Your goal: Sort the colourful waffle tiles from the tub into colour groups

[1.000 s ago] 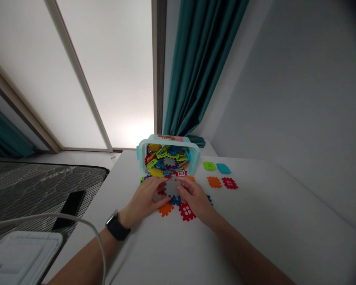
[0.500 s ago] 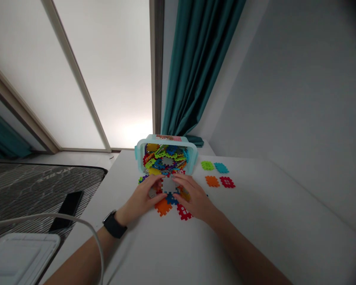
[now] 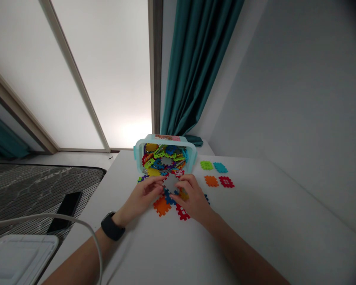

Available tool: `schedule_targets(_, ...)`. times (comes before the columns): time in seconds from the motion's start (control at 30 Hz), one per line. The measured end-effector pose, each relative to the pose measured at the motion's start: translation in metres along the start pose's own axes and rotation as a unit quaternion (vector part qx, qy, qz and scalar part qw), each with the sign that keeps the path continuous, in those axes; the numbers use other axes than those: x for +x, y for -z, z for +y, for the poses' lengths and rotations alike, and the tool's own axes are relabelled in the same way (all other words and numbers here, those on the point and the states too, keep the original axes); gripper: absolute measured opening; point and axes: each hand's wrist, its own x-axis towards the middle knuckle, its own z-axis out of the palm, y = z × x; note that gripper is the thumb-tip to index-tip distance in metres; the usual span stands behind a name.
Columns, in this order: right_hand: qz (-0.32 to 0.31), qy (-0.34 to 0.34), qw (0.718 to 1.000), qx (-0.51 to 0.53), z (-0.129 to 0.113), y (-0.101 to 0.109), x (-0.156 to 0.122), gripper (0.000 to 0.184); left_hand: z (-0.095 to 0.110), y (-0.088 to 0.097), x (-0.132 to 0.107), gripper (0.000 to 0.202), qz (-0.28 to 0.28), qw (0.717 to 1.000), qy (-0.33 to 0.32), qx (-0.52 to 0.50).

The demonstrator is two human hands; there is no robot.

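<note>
Both hands meet over a pile of flat interlocking plastic tiles on a white table [image 3: 255, 221]. My left hand [image 3: 142, 198] and my right hand [image 3: 191, 198] each pinch an edge of a grey tile [image 3: 170, 183], held just above the pile. Under them lie an orange tile [image 3: 161, 206], a blue tile [image 3: 169, 196] and a red window tile [image 3: 182, 213]. Just beyond stands a pale blue box [image 3: 139, 152] tipped on its side, its mouth toward me, full of mixed coloured tiles. A dark watch is on my left wrist.
Four single tiles lie to the right: green [image 3: 207, 165], teal [image 3: 220, 167], orange [image 3: 211, 181], red [image 3: 226, 181]. A black phone [image 3: 64, 206] rests on a dark mat at left. A white lid [image 3: 17, 257] and white cable sit at the near left. Teal curtain behind the box.
My hands have drawn closer together and slightly toward the box with the grey tile. A second grey piece seen by my left fingers earlier is out of sight now.
</note>
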Motion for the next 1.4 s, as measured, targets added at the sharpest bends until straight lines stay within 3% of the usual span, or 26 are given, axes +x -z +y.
schedule_targets(0.13, -0.007, -0.003, 1.000, -0.007, -0.003, -0.006, -0.003, 0.021, 0.003, -0.003, 0.000, 0.039, 0.006, 0.997, 0.035, -0.063)
schedule_targets(0.33, -0.037, 0.049, 0.998, -0.005, -0.008, -0.009, -0.003, 0.017, 0.005, 0.002, 0.003, 0.033, 0.083, 0.995, 0.044, -0.027)
schedule_targets(0.5, -0.057, 0.057, 0.997, 0.013, -0.007, -0.007, -0.002, 0.022, 0.005, 0.004, 0.004, 0.033, 0.062, 0.996, 0.055, -0.020)
schedule_targets(0.6, -0.052, 0.046, 0.997, 0.015, -0.005, -0.005, -0.001, 0.022, 0.003, 0.002, 0.003, 0.034, 0.055, 0.998, 0.030, 0.006)
schedule_targets(0.7, -0.033, 0.035, 0.999, 0.012, -0.003, -0.002, 0.001, 0.021, -0.001, 0.001, 0.001, 0.045, 0.040, 0.994, -0.022, 0.098)
schedule_targets(0.8, -0.023, 0.033, 0.999, 0.009, -0.002, 0.001, 0.003, 0.021, -0.004, 0.003, -0.001, 0.051, 0.026, 0.972, -0.078, 0.218)
schedule_targets(0.97, -0.021, 0.035, 0.999, 0.012, -0.001, 0.002, 0.003, 0.024, -0.007, 0.010, -0.001, 0.047, 0.009, 0.935, -0.147, 0.323)
schedule_targets(1.1, -0.019, 0.032, 0.999, 0.023, -0.002, 0.002, 0.003, 0.026, -0.005, 0.014, -0.001, 0.045, 0.005, 0.923, -0.161, 0.348)
schedule_targets(1.4, -0.043, 0.017, 0.998, 0.046, -0.001, 0.001, 0.002, 0.037, 0.000, 0.014, -0.001, 0.044, -0.003, 0.932, -0.164, 0.323)
